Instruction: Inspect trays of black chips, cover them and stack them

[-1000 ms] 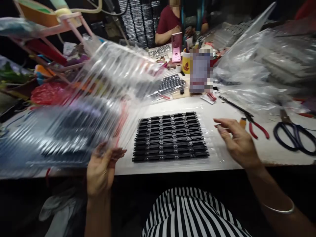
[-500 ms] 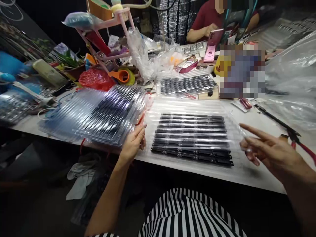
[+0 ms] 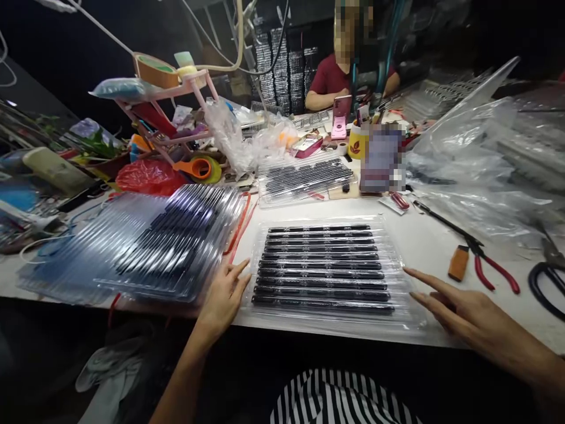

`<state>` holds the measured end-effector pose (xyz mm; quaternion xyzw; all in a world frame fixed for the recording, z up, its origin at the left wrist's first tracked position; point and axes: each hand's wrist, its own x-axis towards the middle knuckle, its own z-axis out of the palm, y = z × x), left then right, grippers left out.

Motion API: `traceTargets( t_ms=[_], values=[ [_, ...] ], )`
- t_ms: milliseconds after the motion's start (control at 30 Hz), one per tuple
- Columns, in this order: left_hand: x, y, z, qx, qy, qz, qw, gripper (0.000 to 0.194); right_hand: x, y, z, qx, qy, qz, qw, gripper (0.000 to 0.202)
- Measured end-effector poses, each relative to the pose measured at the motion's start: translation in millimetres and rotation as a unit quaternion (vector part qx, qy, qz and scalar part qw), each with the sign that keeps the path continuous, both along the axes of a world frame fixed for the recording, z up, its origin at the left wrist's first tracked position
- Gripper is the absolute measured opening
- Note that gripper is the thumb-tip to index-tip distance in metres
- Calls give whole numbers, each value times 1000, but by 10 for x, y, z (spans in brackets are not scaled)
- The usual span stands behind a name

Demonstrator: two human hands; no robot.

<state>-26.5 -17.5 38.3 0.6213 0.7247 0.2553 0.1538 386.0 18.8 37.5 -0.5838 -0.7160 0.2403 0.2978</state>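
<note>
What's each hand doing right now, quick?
Left hand: open, by the left edge of the tray; contact unclear.
Right hand: open, at the tray's right edge; no grip visible.

A second ago the clear ribbed sheet was a raised blur beyond the left hand; half a second ago it had come over the black strips, leaving those nearest the person poking out. Now it lies across every row, between the two hands. The right hand, first well apart from it, has come to its right edge, fingers extended (whether the left fingertips touch is unclear).
</note>
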Motion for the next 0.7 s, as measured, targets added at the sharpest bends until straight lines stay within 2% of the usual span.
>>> traceTargets(
  t_ms=[100, 167, 267, 367, 467, 567, 700],
  values=[
    [148, 256, 26, 26, 97, -43, 994, 55, -178, 212, 68, 71, -73, 1, 995, 59],
    [307, 438, -10, 11, 161, -97, 982, 61, -369, 366, 60, 137, -128, 55, 981, 64],
    [517, 608, -137, -20, 235, -150, 960, 66, -634, 535, -17, 114, -229, 203, 945, 74],
    [586, 643, -257, -21, 278, -171, 945, 69, -764, 597, -63, 51, -260, 271, 925, 82],
    [561, 631, -310, -9, 297, -170, 939, 69, -812, 627, -35, 16, -254, 284, 924, 88],
    [530, 628, -324, 13, 302, -165, 939, 69, -874, 690, -38, 36, -234, 269, 934, 86],
    [511, 628, -319, 40, 280, -166, 945, 65, -928, 760, -131, 66, -221, 256, 939, 82]
  ],
)
